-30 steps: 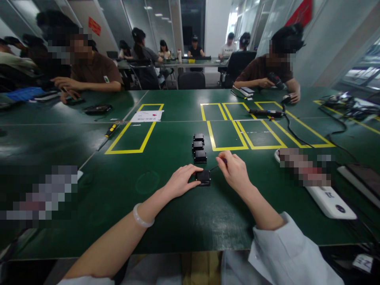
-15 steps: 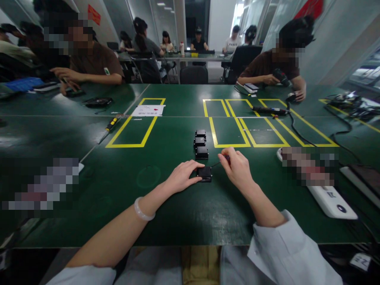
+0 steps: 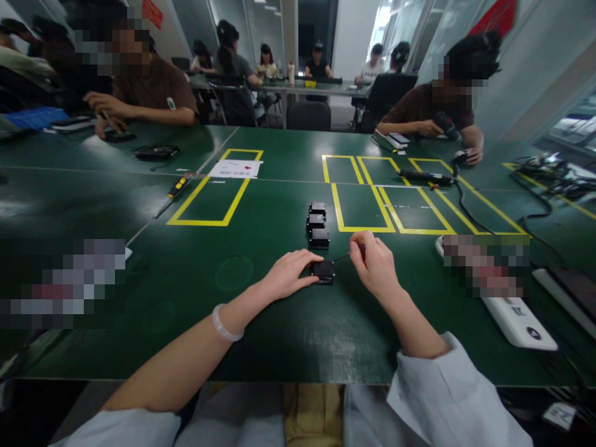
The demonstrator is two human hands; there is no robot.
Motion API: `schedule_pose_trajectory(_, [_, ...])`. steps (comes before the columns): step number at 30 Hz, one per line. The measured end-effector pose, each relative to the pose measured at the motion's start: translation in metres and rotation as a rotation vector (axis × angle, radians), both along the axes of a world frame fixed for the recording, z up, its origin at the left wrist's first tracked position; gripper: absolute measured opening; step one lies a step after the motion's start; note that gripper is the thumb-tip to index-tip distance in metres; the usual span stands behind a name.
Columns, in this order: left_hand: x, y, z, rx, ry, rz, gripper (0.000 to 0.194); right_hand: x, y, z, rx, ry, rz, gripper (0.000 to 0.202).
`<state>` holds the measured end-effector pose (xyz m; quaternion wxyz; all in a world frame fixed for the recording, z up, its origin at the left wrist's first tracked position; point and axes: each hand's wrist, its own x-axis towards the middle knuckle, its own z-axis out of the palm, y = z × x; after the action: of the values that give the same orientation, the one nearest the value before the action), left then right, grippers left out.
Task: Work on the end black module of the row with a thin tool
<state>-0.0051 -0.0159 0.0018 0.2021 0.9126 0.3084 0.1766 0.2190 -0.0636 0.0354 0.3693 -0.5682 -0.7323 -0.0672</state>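
While the left hand [image 3: 292, 274] pinches the black block [image 3: 323, 270] from its left, the right hand [image 3: 376, 262] grips a thin tool [image 3: 343, 256]. Its shaft points leftward at the block.

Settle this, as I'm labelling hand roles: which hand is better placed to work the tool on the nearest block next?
Probably the right hand: it holds the tool, whose thin shaft points toward the right side of the block. The left hand is busy holding that block from the left.

glass partitions [image 3: 254, 28] and black chairs [image 3: 308, 117] suggest an office.
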Motion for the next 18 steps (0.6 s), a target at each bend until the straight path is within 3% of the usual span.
schedule_pose_trajectory(18, [-0.0005,0.0005,-0.0002,0.003,-0.001,-0.005,0.038,0.0002,-0.0002,-0.0026,-0.002,0.040,0.017,0.011])
